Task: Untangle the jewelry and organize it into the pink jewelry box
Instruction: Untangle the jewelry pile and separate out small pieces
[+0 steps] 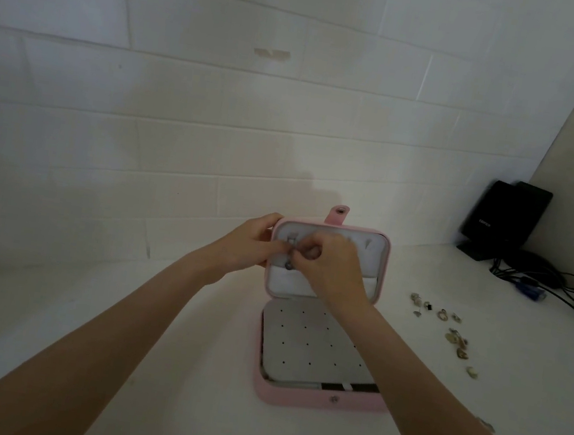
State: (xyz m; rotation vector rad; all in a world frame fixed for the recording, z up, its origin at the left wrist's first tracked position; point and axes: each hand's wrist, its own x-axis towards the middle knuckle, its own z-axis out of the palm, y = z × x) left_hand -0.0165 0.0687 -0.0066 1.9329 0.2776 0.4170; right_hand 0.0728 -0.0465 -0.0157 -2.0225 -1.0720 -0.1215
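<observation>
While my left hand (251,243) grips the pink jewelry box (319,337) lid's left edge at frame centre, my right hand (332,263) pinches a small jewelry piece (291,251) against its lining.

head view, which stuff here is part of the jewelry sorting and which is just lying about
Job:
- pink box, open, lid upright
- small piece pinched between both hands at the lid
- left hand, right hand
- loose jewelry on the counter right of the box

Lying about:
- black device in the far right corner
- cables beside it
</observation>
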